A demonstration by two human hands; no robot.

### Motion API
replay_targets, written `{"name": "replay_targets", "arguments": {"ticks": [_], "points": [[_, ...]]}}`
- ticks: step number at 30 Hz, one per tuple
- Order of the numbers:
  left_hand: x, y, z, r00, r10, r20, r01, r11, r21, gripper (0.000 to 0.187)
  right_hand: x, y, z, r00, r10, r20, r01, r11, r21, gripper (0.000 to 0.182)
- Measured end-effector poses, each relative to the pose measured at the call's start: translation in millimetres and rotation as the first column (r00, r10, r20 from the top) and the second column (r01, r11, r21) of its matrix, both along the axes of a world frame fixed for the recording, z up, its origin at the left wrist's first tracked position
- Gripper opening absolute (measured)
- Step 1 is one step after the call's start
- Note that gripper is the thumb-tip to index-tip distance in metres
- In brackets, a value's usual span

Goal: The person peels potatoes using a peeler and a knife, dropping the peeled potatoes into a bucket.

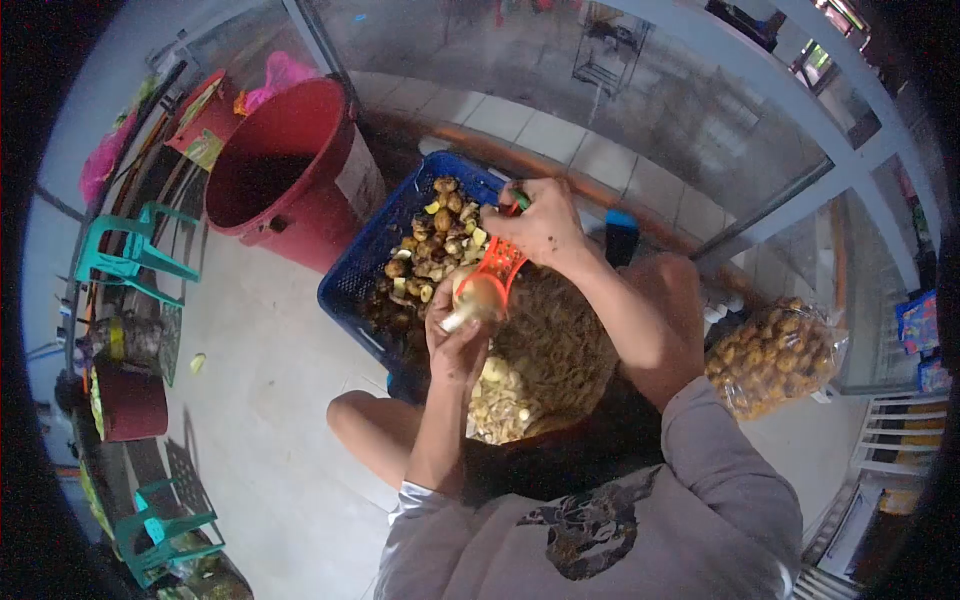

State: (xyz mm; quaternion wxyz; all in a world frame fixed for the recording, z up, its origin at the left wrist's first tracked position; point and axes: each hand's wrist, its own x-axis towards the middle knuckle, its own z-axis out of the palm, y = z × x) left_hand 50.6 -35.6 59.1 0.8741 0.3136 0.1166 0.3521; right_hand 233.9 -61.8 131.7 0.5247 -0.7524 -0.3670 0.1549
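My left hand [458,345] is closed around a pale, peeled-looking potato [466,312], held up over the containers in front of me. Closed on the handle end of an orange peeler [503,258], my right hand [543,222] brings the tool against the potato's upper side. Just beyond my hands, a blue plastic basket [352,253] contains brown-skinned potatoes [447,200], cut pieces and dark scraps. Below my left hand, pale pieces [503,400] lie beside a broad brown mass [560,345] whose kind I cannot make out.
A large red bin [345,215] stands left of the basket. To my right is a clear plastic bag of potatoes [775,360]. Green plastic stools [140,245] and a dark red bucket [132,402] stand at the left. Glass panels [700,130] rise ahead.
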Motion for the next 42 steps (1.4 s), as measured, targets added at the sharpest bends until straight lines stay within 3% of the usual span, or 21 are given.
{"name": "replay_targets", "arguments": {"ticks": [2, 4, 6, 7, 12, 15, 20, 22, 23, 24, 26, 27, 28, 30, 32, 34, 35, 38, 40, 41, 42], "points": [[1.3, -3.7, 2.9, 0.996, 0.087, -0.026, -0.087, 0.996, -0.008, 0.072, -5.4, -4.3, 9.6, 0.880, 0.036, 0.473, -0.048, 0.999, 0.013, 0.043], [-3.5, 4.0, -6.2, 0.998, -0.049, 0.026, 0.048, 0.998, 0.045, 0.074, 10.6, 1.0, -1.9, 0.891, -0.008, 0.455, 0.013, 1.000, -0.008, 0.047], [-5.5, 3.9, -6.3, 0.995, -0.074, 0.072, 0.075, 0.997, -0.010, 0.076, 43.9, 5.2, -13.9, 0.980, -0.030, 0.197, 0.102, 0.925, -0.366, 0.040], [-7.4, 4.7, -9.7, 0.990, -0.092, 0.106, 0.098, 0.994, -0.049, 0.075, 59.0, 12.1, -48.3, 0.992, -0.110, 0.068, 0.125, 0.948, -0.293, 0.039], [-2.4, 5.8, -7.7, 0.995, -0.051, 0.087, 0.060, 0.994, -0.096, 0.073, 15.8, 7.7, -16.1, 0.991, -0.042, -0.125, 0.029, 0.995, -0.101, 0.033], [3.0, 1.4, 1.7, 0.999, -0.021, 0.033, 0.022, 0.999, -0.025, 0.073, -5.2, -6.1, 14.1, 0.941, 0.062, 0.333, -0.054, 0.998, -0.032, 0.038], [-1.0, 5.2, -12.4, 0.996, -0.091, 0.012, 0.091, 0.995, -0.034, 0.059, 23.6, 11.0, -25.3, 0.976, 0.035, 0.214, 0.012, 0.977, -0.211, 0.034], [2.5, 20.1, -23.6, 0.995, -0.004, 0.098, 0.012, 0.997, -0.076, 0.048, 46.5, 16.8, -44.2, 0.995, -0.050, -0.084, 0.041, 0.993, -0.112, 0.037], [5.0, 23.3, -19.4, 0.991, 0.006, 0.131, 0.006, 0.996, -0.092, 0.039, 44.5, 13.8, -42.6, 0.997, -0.003, -0.076, -0.008, 0.989, -0.149, 0.041], [6.6, 15.4, -18.4, 0.996, 0.079, -0.042, -0.086, 0.976, -0.202, 0.033, 36.7, 11.2, -45.2, 0.996, -0.010, -0.087, -0.004, 0.987, -0.160, 0.041], [13.9, 13.2, -47.1, 0.999, 0.035, -0.033, -0.043, 0.952, -0.302, 0.027, 18.3, 17.4, -28.0, 0.995, 0.068, 0.071, -0.042, 0.948, -0.317, 0.039], [17.8, 14.2, -56.8, 0.988, 0.038, -0.147, -0.107, 0.862, -0.495, 0.031, 19.6, 21.4, -34.5, 0.994, 0.101, 0.041, -0.080, 0.932, -0.354, 0.038], [16.5, 17.3, -64.6, 0.987, 0.039, -0.154, -0.112, 0.861, -0.497, 0.031, 20.3, 20.2, -36.0, 0.994, 0.103, 0.033, -0.085, 0.931, -0.356, 0.038], [10.2, 27.4, -81.4, 0.994, 0.043, -0.098, -0.088, 0.849, -0.521, 0.019, 26.9, 14.3, -41.7, 0.993, 0.034, -0.110, -0.045, 0.994, -0.102, 0.046], [8.7, 41.4, -91.4, 1.000, -0.011, 0.020, 0.018, 0.926, -0.376, 0.012, 39.3, 10.0, -30.8, 0.998, 0.001, -0.057, -0.012, 0.982, -0.191, 0.041], [10.2, 31.0, -80.9, 0.935, 0.139, -0.328, -0.208, 0.960, -0.186, 0.013, 43.1, -8.9, -2.1, 0.957, 0.023, 0.291, 0.060, 0.960, -0.273, 0.034], [10.2, 28.8, -74.3, 0.935, 0.125, -0.332, -0.198, 0.961, -0.195, 0.013, 47.5, -13.7, -2.0, 0.958, 0.015, 0.287, 0.070, 0.956, -0.283, 0.034], [17.3, 28.3, -56.6, 0.952, -0.088, -0.293, 0.052, 0.990, -0.129, 0.026, 67.9, -22.4, -0.7, 0.986, -0.076, 0.148, 0.106, 0.971, -0.213, 0.046], [30.3, 19.4, -45.0, 0.929, -0.359, 0.089, 0.368, 0.921, -0.128, 0.038, 79.7, -32.7, 2.3, 0.903, -0.124, 0.411, 0.172, 0.982, -0.081, 0.043], [41.8, 14.6, -49.4, 0.896, -0.442, 0.055, 0.442, 0.870, -0.220, 0.047, 84.7, -37.5, 7.3, 0.948, -0.128, 0.291, 0.152, 0.987, -0.060, 0.041], [52.4, 11.3, -85.3, 0.825, -0.436, -0.361, 0.471, 0.882, 0.012, 0.056, 87.6, -43.9, 11.6, 0.950, -0.132, 0.283, 0.160, 0.984, -0.075, 0.041]]}}
